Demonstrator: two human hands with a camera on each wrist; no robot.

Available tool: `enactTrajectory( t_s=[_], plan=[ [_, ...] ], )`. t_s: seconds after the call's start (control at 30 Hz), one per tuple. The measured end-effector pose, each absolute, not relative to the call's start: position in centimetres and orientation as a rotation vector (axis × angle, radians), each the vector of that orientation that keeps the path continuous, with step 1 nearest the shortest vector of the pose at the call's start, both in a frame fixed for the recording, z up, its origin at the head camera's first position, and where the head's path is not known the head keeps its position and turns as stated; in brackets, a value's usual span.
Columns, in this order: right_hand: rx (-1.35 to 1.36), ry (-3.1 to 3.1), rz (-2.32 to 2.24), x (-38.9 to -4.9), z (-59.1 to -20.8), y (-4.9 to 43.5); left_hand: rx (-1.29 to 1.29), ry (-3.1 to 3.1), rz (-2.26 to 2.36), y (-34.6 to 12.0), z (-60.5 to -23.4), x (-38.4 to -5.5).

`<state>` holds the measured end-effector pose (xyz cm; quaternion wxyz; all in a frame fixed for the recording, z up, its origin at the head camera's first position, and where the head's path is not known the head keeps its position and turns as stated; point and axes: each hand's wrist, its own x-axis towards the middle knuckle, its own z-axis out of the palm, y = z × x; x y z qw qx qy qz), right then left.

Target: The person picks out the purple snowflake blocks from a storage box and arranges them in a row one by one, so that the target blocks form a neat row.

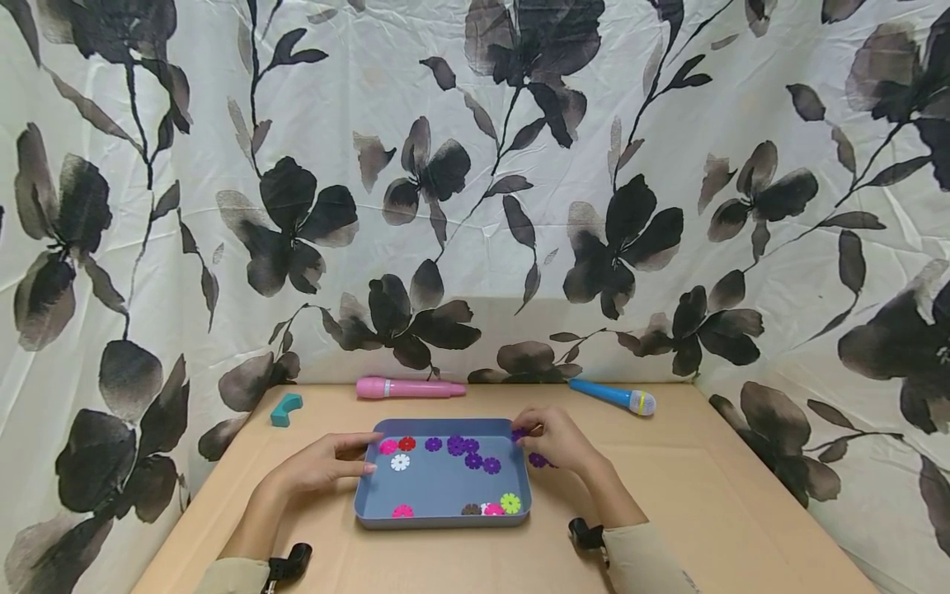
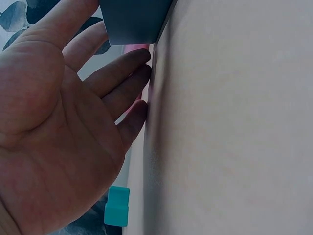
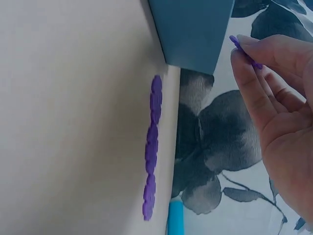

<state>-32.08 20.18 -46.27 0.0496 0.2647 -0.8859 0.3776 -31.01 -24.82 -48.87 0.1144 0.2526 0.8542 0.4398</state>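
Note:
My right hand (image 1: 552, 439) pinches a purple notched flower-shaped disc (image 3: 247, 51) between thumb and fingertips, above the right end of a shallow blue-grey tray (image 1: 438, 487). Beneath that hand, several purple discs (image 3: 151, 147) lie in a row on the table beside the tray, partly hidden by the hand in the head view. At the tray's left side is my left hand (image 1: 319, 462), its thumb and forefinger extended onto the rim and the other fingers loose. Inside the tray, several purple discs (image 1: 472, 460) cluster toward the back, with a white disc (image 1: 400, 462) and a red disc (image 1: 406, 444) at left.
Along the tray's front wall lie a lime disc (image 1: 510, 502), a brown disc (image 1: 471, 510) and pink ones. Behind the tray are a pink toy microphone (image 1: 411, 388) and a blue toy microphone (image 1: 612, 397). A teal block (image 1: 285, 409) stands back left, before a floral curtain (image 1: 519, 247).

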Motion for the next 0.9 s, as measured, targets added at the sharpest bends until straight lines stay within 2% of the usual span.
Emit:
enactTrajectory(
  t_s=[0.9],
  plan=[
    [0.513, -2.750, 1.249, -32.5, -45.3, 28.8, 0.769, 2.488, 1.298, -24.7, -48.2, -30.6]
  ],
)
